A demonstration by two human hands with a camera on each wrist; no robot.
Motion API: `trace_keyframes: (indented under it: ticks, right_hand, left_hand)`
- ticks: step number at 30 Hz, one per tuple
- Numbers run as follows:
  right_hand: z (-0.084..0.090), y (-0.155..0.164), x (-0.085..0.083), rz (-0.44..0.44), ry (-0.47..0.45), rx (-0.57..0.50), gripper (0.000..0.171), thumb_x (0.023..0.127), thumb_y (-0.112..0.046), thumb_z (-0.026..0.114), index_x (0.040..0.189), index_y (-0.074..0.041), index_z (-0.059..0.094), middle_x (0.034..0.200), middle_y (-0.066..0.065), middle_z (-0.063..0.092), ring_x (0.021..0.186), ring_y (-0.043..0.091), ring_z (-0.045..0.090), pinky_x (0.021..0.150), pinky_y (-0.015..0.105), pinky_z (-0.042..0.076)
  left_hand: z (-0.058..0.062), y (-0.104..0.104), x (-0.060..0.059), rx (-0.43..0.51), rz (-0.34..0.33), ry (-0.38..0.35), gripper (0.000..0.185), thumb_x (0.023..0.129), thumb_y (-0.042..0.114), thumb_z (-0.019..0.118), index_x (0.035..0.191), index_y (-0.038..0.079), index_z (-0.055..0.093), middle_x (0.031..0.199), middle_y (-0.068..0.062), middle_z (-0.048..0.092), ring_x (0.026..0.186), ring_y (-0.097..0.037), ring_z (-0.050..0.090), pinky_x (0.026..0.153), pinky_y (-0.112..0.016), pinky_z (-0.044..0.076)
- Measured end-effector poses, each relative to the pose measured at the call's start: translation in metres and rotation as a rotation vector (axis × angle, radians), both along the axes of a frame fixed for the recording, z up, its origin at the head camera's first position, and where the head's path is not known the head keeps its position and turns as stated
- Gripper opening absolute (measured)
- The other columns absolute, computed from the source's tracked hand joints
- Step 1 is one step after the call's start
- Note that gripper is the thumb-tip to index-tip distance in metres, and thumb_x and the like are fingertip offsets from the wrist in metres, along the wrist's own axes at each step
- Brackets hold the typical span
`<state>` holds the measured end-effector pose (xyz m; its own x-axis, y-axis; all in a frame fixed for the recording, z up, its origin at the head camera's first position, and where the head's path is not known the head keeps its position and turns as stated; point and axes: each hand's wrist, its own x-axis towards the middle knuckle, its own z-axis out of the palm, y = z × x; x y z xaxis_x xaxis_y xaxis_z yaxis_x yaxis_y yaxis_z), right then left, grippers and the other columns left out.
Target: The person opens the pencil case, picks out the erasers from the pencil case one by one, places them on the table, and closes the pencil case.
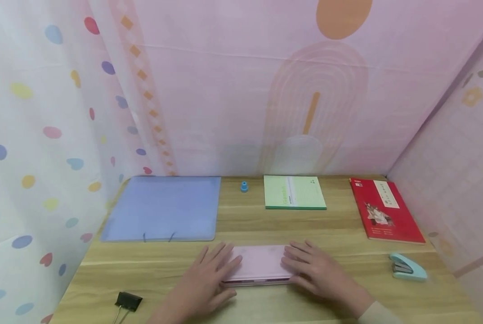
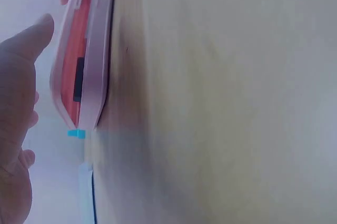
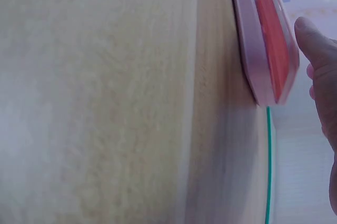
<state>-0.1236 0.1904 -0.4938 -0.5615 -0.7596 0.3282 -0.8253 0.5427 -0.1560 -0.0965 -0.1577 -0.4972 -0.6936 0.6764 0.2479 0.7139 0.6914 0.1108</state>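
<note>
A pink pencil case (image 1: 261, 262) lies near the front middle of the table, its lid slightly raised along the near side. Through that gap both wrist views show a red interior, and a dark piece (image 2: 78, 79) inside appears in the left one. My left hand (image 1: 206, 280) rests over the lid's left end, fingers extended and spread, thumb apart in front. Over the right end lies my right hand (image 1: 316, 270), its fingers also fairly straight on the lid. Neither hand curls round the case. The undersides of the fingers are hidden.
Behind lie a blue folder (image 1: 164, 209), a small blue cap-like piece (image 1: 244, 186) and a green notebook (image 1: 295, 192). A red book (image 1: 387, 211) and a light-blue stapler (image 1: 408, 267) are on the right. A black binder clip (image 1: 128, 301) sits front left. Patterned curtains (image 1: 209, 99) enclose the table.
</note>
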Motion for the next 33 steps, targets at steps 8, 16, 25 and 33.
trace_keyframes:
  ticks: [8,16,25,33]
  right_hand:
    - [0.000,-0.001,0.001,0.073,0.115,-0.046,0.046,0.082,-0.032,0.076,0.125,-0.019,0.066,0.129,-0.002,0.061,0.124,0.021,0.053,0.099,0.058,0.042]
    - [-0.003,-0.002,0.001,0.075,0.204,-0.121,0.032,0.087,-0.017,0.070,0.119,-0.017,0.069,0.119,-0.001,0.067,0.110,0.013,0.063,0.089,0.038,0.054]
    - [0.014,-0.009,-0.012,0.031,0.326,-0.202,0.030,0.098,-0.014,0.047,0.115,-0.012,0.071,0.113,0.003,0.070,0.098,0.015,0.068,0.079,0.031,0.057]
    - [0.014,-0.010,-0.028,0.000,0.368,-0.171,0.051,0.084,-0.027,0.071,0.132,-0.010,0.059,0.127,0.006,0.063,0.108,0.021,0.064,0.089,0.040,0.053]
  left_hand:
    - [-0.014,0.002,0.011,0.001,0.038,0.034,0.054,0.096,0.044,0.053,0.147,0.030,0.040,0.151,-0.006,0.037,0.138,-0.029,0.033,0.106,-0.060,0.031]
    - [-0.013,0.003,0.001,0.093,0.003,0.168,0.040,0.101,0.023,0.037,0.138,0.025,0.052,0.136,-0.010,0.055,0.124,-0.031,0.052,0.100,-0.060,0.040]
    - [0.008,0.004,-0.021,0.230,-0.055,0.239,0.064,0.070,-0.003,0.072,0.130,0.016,0.061,0.118,-0.007,0.065,0.110,-0.025,0.061,0.097,-0.059,0.043]
    - [0.013,0.010,-0.030,0.218,0.058,0.208,0.052,0.085,0.007,0.063,0.134,0.019,0.057,0.124,-0.008,0.063,0.111,-0.023,0.060,0.098,-0.054,0.045]
